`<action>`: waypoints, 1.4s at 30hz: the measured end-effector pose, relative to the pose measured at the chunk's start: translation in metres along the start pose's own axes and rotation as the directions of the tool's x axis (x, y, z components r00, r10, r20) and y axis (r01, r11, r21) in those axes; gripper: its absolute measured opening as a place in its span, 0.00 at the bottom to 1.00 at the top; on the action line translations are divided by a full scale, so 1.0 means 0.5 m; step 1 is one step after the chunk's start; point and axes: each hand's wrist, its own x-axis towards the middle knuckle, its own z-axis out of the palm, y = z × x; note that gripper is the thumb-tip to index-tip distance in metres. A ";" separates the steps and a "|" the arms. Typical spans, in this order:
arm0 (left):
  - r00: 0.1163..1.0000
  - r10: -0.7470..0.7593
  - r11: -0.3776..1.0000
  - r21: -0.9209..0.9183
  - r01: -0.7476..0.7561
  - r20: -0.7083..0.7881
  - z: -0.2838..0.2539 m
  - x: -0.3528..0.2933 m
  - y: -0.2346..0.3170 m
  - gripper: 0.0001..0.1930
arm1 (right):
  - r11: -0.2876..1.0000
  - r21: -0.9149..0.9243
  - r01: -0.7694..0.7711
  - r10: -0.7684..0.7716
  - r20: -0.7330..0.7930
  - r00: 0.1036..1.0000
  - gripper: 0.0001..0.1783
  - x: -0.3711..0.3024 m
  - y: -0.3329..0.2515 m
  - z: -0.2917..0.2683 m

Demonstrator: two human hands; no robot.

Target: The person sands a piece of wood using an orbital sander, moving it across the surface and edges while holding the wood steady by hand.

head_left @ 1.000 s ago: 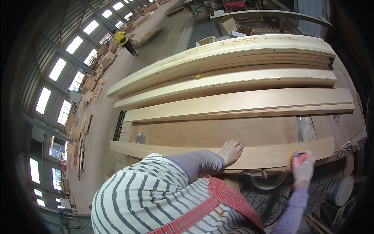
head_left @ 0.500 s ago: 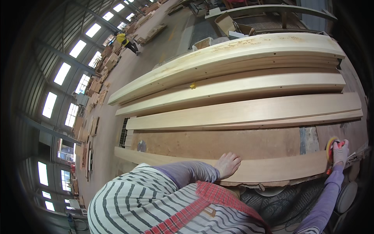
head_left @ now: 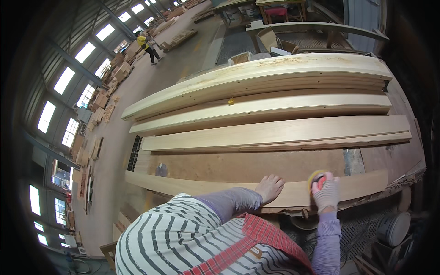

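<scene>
A long pale wooden board (head_left: 233, 190) lies along the near edge of the worktable. My left hand (head_left: 270, 188) is bare and rests on its middle, fingers stretched out and holding nothing. My right hand (head_left: 326, 192), in a light glove, is wrapped round a small round sander (head_left: 316, 179) with a yellow rim and a red-orange part. The sander stands on the board a short way right of my left hand, looking tilted on its edge. Its underside is hidden from me.
Beyond the board, several long planks (head_left: 279, 130) lie in stacked rows across the worktable (head_left: 247, 163). A small yellow piece (head_left: 231, 101) sits between two rows. Below the table's right edge stands a round can (head_left: 394, 228). A person in a yellow top (head_left: 146, 47) is far left.
My right hand has brought the sander leftward along the board, from its right end to near my left hand. My left hand stays on the board. The view has shifted slightly.
</scene>
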 end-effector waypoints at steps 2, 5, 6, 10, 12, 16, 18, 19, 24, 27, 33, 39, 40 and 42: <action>1.000 -0.006 1.000 -0.003 0.006 0.024 -0.009 -0.003 0.004 0.12 | 0.998 -0.045 -0.046 0.051 0.130 0.990 0.27 -0.035 -0.022 -0.001; 1.000 0.018 1.000 -0.025 -0.018 -0.008 -0.004 -0.006 0.004 0.11 | 0.997 0.068 0.031 -0.022 -0.123 0.992 0.27 -0.012 0.102 0.009; 0.999 0.026 0.999 -0.044 -0.027 -0.036 0.000 -0.012 0.000 0.11 | 0.997 0.051 -0.053 0.059 -0.131 0.990 0.27 0.014 0.146 -0.008; 0.995 0.005 0.989 -0.147 -0.019 -0.101 -0.012 -0.050 -0.063 0.11 | 0.957 0.046 -0.286 0.282 -0.379 0.881 0.27 0.075 0.277 -0.050; 0.991 -0.092 0.983 -0.167 0.074 -0.103 -0.024 -0.088 -0.112 0.11 | 0.938 0.034 -0.345 0.334 -0.349 0.875 0.26 0.069 0.237 -0.057; 0.981 -0.176 0.981 0.069 0.181 -0.077 -0.039 -0.184 -0.228 0.13 | 0.982 -0.183 -0.054 0.022 -0.173 0.985 0.21 0.009 0.021 0.091; 0.948 -0.303 0.953 -0.012 0.304 -0.102 -0.040 -0.175 -0.224 0.14 | 0.992 -0.060 0.115 -0.118 -0.059 0.991 0.22 -0.088 -0.114 0.112; 0.930 -0.355 0.935 -0.048 0.352 -0.097 -0.044 -0.163 -0.217 0.14 | 0.983 -0.054 0.173 -0.172 0.023 0.985 0.23 -0.113 -0.151 0.134; 0.912 -0.389 0.913 0.079 0.400 -0.130 -0.009 -0.150 -0.173 0.15 | 0.968 -0.007 0.250 -0.250 0.047 0.967 0.27 -0.113 -0.132 0.137; 0.910 -0.375 0.915 0.087 0.394 -0.177 -0.010 -0.157 -0.165 0.13 | 0.987 -0.090 0.136 -0.152 -0.206 0.967 0.21 -0.016 0.015 0.073; 0.924 -0.379 0.916 0.124 0.381 -0.040 -0.024 -0.144 -0.155 0.13 | 0.972 0.141 -0.187 0.231 -0.462 0.856 0.20 0.181 0.358 -0.057; 0.922 -0.384 0.920 0.074 0.386 -0.044 -0.041 -0.158 -0.148 0.13 | 0.981 0.040 -0.191 0.184 -0.518 0.835 0.23 0.177 0.284 -0.023; 0.913 -0.407 0.909 0.077 0.409 -0.042 -0.040 -0.166 -0.147 0.13 | 0.981 0.109 -0.159 0.184 -0.276 0.943 0.25 0.146 0.190 -0.033; 0.918 -0.389 0.917 0.067 0.394 -0.078 -0.025 -0.160 -0.154 0.13 | 0.995 -0.063 -0.076 0.046 -0.389 0.920 0.25 0.093 0.085 0.040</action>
